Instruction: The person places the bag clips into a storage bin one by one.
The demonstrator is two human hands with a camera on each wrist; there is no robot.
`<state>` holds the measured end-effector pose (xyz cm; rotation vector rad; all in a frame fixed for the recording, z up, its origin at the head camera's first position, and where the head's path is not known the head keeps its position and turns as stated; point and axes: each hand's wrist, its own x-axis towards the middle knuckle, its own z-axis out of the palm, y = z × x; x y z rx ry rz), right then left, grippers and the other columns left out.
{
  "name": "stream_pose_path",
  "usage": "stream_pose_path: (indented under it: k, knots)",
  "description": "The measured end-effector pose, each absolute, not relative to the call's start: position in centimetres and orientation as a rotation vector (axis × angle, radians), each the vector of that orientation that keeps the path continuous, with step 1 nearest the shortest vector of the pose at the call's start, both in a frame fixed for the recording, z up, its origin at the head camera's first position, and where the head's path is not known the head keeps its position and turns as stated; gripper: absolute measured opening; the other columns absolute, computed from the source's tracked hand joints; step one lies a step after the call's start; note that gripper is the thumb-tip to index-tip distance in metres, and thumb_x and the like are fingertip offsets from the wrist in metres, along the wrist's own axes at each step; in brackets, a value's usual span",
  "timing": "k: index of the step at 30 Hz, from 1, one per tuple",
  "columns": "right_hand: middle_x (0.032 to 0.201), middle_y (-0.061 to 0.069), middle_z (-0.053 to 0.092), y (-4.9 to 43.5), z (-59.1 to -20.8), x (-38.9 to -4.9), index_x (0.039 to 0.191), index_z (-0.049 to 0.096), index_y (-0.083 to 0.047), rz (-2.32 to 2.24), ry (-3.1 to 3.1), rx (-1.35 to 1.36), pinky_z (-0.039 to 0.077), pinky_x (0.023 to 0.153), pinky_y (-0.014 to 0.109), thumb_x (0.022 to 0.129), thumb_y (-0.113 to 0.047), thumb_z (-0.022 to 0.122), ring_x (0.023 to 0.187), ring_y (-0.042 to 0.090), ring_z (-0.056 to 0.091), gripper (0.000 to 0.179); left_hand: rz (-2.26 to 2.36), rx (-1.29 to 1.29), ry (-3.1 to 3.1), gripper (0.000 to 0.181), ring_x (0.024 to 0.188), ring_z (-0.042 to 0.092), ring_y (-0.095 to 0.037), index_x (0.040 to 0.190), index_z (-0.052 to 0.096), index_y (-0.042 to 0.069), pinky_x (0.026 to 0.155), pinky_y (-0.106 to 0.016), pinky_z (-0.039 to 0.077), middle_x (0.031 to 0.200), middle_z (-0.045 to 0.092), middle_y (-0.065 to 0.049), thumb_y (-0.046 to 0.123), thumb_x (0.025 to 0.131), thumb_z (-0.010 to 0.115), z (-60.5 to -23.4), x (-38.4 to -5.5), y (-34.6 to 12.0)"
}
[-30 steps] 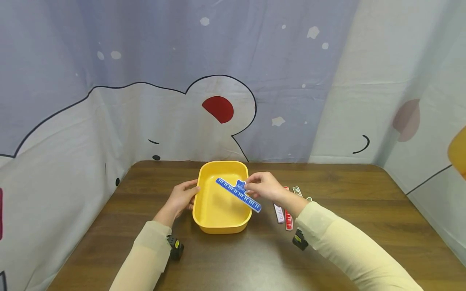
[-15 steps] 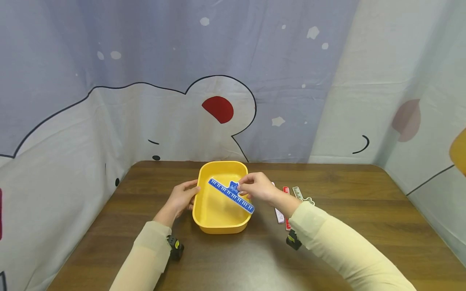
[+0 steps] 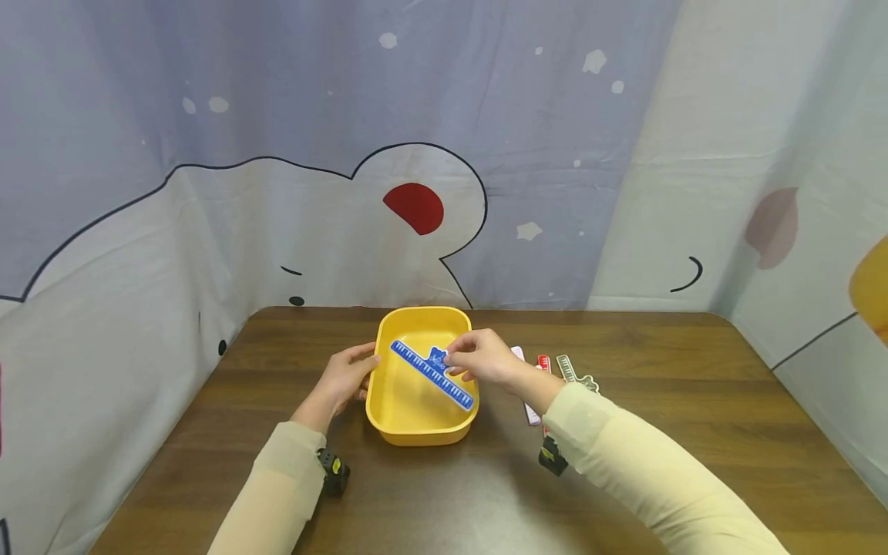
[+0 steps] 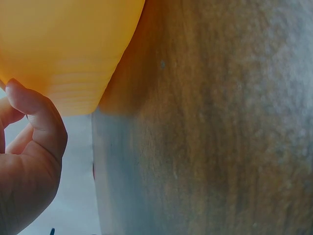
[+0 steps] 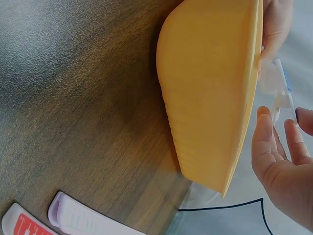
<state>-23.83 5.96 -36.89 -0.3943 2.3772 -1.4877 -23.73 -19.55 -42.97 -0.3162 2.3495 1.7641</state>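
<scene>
A yellow plastic bin (image 3: 423, 438) sits on the table. My left hand (image 3: 344, 378) grips its left rim, thumb at the edge and the other fingers outside; the left wrist view shows this hand (image 4: 36, 142) against the bin's wall (image 4: 73, 58). Over the bin, my right hand (image 3: 483, 356) pinches a blue clip (image 3: 432, 372) by its tab. A piano-key pattern runs along the clip's long bar, which slants down to the right. From the side, in the right wrist view, the clip (image 5: 281, 90) is above the bin's rim, with my right hand (image 5: 283, 161) beside it.
Right of the bin lie a pale lilac clip (image 3: 532, 414), a red clip (image 3: 544, 361) and a green clip (image 3: 567, 368), partly behind my right forearm. The brown wooden table (image 3: 430, 501) meets a printed curtain (image 3: 555, 254) at the back.
My right hand has carried the blue clip leftward, from over the bin's right rim to above its middle. More of the green clip shows now. The left hand and bin stay put.
</scene>
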Motion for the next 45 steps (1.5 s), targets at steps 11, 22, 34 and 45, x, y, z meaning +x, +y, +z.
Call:
stream_pose_path:
  k: [11,22,34,45]
  knots:
    - [0.091,0.012,0.069,5.3,-37.0,-24.0,0.098,0.066,0.002,-1.486,2.355,-0.346,0.058,0.066,0.031,0.086,-0.011,0.065,0.08,0.021,0.071,0.018,1.752,-0.331,2.352,0.046,0.067,0.057,-0.017,0.14,0.045,0.018,0.059,-0.025,0.054,0.103,0.058,-0.015,0.029,0.096,0.054,-42.8,-23.8,-19.6]
    - [0.091,0.014,0.068,4.7,-37.2,-23.9,0.094,0.065,0.003,-1.508,2.34,-0.29,0.058,0.064,0.033,0.086,-0.009,0.066,0.079,0.022,0.071,0.015,1.758,-0.331,2.357,0.046,0.066,0.057,-0.017,0.14,0.045,0.017,0.057,-0.026,0.054,0.1,0.059,-0.013,0.028,0.096,0.053,-42.9,-23.7,-19.5]
    - [0.092,0.014,0.067,4.1,-37.6,-24.0,0.096,0.064,0.003,-1.518,2.306,-0.244,0.058,0.064,0.035,0.087,-0.009,0.064,0.078,0.02,0.07,0.015,1.766,-0.331,2.344,0.046,0.064,0.057,-0.015,0.14,0.045,0.016,0.056,-0.025,0.053,0.099,0.059,-0.013,0.027,0.096,0.054,-42.8,-23.7,-19.5]
    - [0.093,0.018,0.068,3.4,-38.1,-24.1,0.106,0.061,0.004,-1.547,2.273,-0.198,0.058,0.066,0.039,0.086,-0.005,0.064,0.079,0.026,0.071,0.022,1.759,-0.325,2.344,0.046,0.063,0.056,-0.015,0.14,0.045,0.017,0.056,-0.025,0.053,0.098,0.059,-0.013,0.027,0.096,0.053,-42.8,-23.7,-19.6]
